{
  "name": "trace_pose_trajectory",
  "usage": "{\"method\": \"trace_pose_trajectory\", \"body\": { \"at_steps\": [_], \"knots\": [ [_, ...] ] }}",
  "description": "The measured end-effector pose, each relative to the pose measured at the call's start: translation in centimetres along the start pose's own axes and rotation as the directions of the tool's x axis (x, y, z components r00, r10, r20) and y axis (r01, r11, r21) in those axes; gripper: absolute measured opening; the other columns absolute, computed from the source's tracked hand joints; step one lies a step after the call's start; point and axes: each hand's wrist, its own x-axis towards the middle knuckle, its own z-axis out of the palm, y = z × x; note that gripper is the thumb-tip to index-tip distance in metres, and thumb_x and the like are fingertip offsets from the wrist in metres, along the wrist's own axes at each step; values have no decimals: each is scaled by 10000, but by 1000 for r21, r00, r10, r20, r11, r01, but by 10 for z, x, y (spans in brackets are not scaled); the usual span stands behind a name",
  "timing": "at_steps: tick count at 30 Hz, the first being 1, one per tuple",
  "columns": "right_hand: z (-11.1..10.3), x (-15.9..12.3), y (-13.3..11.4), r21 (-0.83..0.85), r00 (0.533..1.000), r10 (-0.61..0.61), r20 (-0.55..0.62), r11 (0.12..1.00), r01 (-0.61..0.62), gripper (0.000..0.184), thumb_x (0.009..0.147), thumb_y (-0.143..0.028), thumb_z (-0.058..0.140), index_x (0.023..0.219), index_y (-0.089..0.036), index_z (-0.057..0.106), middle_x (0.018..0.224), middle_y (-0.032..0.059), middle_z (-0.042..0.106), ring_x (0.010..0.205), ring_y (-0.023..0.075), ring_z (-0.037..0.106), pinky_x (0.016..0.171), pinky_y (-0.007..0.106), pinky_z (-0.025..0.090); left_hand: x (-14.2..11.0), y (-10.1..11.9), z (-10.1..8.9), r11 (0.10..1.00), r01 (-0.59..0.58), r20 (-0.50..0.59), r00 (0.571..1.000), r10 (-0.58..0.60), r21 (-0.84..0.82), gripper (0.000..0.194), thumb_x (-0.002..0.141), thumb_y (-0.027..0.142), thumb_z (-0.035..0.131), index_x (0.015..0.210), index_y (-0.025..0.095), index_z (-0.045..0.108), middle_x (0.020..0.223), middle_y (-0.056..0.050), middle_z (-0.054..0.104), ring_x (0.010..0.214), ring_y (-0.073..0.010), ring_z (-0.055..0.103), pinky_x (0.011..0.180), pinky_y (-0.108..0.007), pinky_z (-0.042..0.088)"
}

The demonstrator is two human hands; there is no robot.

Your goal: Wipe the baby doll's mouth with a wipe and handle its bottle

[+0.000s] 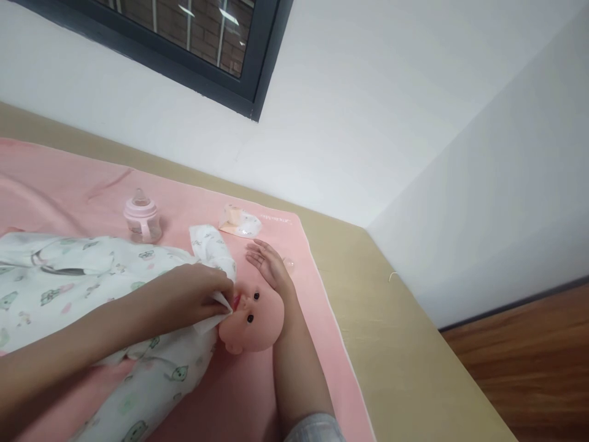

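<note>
A baby doll (260,322) lies on its back, its bald head to the right, dressed in a white printed outfit (156,264). My left hand (209,291) reaches over its chest from the left, fingers closed on a white tissue (214,322) held against the doll's mouth. Part of the tissue is hidden under the fingers. My right hand (268,263) is open beyond the head, palm partly showing, holding nothing. The right forearm curves along the top of the doll's head and seems to touch it.
A pink baby bottle (142,218) stands upright behind the doll. Near my right hand lie a soft printed packet (242,222) and a small clear object (288,264) I cannot identify. A pink mat (243,393) covers part of the tan table (381,344), which meets the white wall (340,123) below a window.
</note>
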Motion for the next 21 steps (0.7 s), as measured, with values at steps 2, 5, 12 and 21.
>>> {"method": "trace_pose_trajectory", "body": {
  "at_steps": [2,5,12,21],
  "knots": [
    [0,0,0,1,1000,0,3,1000,0,324,727,-293,703,1024,-193,618,1022,42,699,862,131,660,967,340,474,0,-1,-1,1000,9,-21,1000,-9,29,197,748,273,512,661,219,681,636,3,652,563,-157,512,537,-283,283],
    [0,0,0,4,1000,-3,9,1000,3,335,722,-294,709,1027,-192,618,1020,43,697,867,133,661,964,336,472,0,-3,-1,999,40,-38,999,-39,33,208,758,301,511,673,223,684,649,-4,656,581,-171,524,548,-283,294],
    [-2,1,1,-9,1000,-8,16,1000,8,333,732,-299,703,1035,-196,613,1025,46,690,882,134,658,981,349,462,3,-5,-3,991,133,-15,991,-133,-15,211,775,344,496,783,223,669,769,-19,681,709,-220,597,613,-295,362],
    [1,0,0,-8,1000,-7,17,1000,7,335,730,-304,707,1035,-199,615,1018,45,698,891,138,657,983,356,469,3,-5,3,997,78,-92,993,-79,-16,195,841,253,445,808,195,628,863,-41,664,750,-218,597,644,-309,381]
  ]
}}
